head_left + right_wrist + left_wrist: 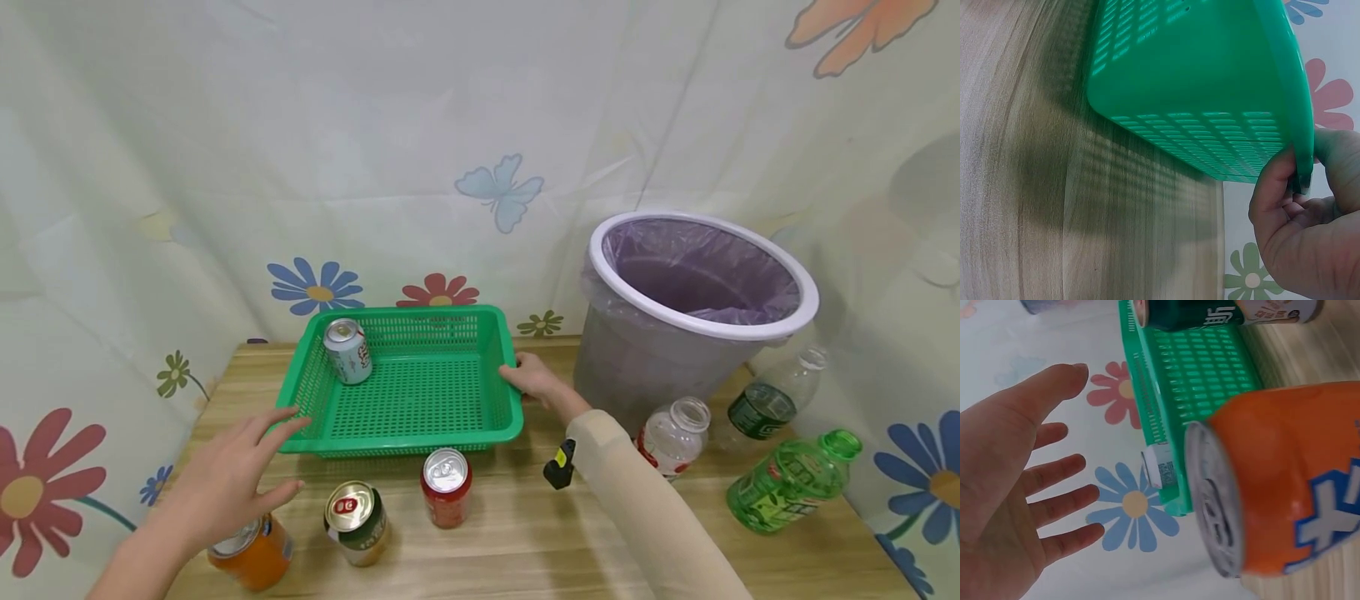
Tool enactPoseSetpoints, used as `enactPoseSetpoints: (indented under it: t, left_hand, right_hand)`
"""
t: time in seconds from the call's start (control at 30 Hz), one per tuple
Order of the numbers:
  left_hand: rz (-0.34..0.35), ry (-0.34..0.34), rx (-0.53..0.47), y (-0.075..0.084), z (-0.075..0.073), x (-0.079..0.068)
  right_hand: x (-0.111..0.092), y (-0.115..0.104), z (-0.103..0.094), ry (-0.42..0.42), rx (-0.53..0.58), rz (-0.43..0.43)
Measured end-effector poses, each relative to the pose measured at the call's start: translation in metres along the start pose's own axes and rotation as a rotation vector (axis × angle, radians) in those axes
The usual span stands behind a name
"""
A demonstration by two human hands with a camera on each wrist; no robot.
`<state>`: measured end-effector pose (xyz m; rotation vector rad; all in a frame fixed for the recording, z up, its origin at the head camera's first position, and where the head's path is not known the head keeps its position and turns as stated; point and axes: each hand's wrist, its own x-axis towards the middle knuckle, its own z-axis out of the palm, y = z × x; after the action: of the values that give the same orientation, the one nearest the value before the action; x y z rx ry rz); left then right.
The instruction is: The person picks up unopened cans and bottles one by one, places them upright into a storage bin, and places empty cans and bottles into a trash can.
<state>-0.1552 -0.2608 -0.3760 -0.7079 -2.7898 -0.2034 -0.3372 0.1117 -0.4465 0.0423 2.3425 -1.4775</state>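
Hovering with left hand at 8 o'clock off green basket, spread fingers near orange can. Seeing white can inside at 10, green-gold can outside at 7, red can at 5. Pinching basket rim with right hand at 3. Beyond: bin, 3 bottles.

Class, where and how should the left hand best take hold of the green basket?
Probably the left rim of the green basket, nearer the front, coming from the left with thumb inside and fingers outside. The rim is narrow, the right hand pinches its opposite side, and the pale can occupies the back left corner.
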Motion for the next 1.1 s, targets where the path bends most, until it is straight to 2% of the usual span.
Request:
enactPoseSetpoints:
  t: [0.3, 0.77, 0.9, 1.0, 1.1]
  left_hand:
    - [-0.076, -0.017, -0.027, -0.004, 0.011, -0.023]
    - [-0.256, -0.166, -0.039, -0.007, 0.02, -0.048]
    - [-0.261, -0.181, -0.041, -0.009, 0.024, -0.052]
    - [-0.24, -0.182, -0.062, -0.011, 0.029, -0.055]
    - [-0.243, -0.21, -0.086, -0.012, 0.032, -0.057]
  right_hand:
    - [-0.001, -0.001, -0.001, 0.003, 0.008, 0.007]
    - [-0.003, -0.001, 0.0, -0.008, 0.021, 0.007]
    - [-0.002, -0.001, 0.0, -0.01, 0.024, 0.003]
    - [-0.002, -0.001, 0.0, -0.009, 0.02, 0.005]
    - [-0.002, -0.002, 0.0, -0.007, 0.019, 0.008]
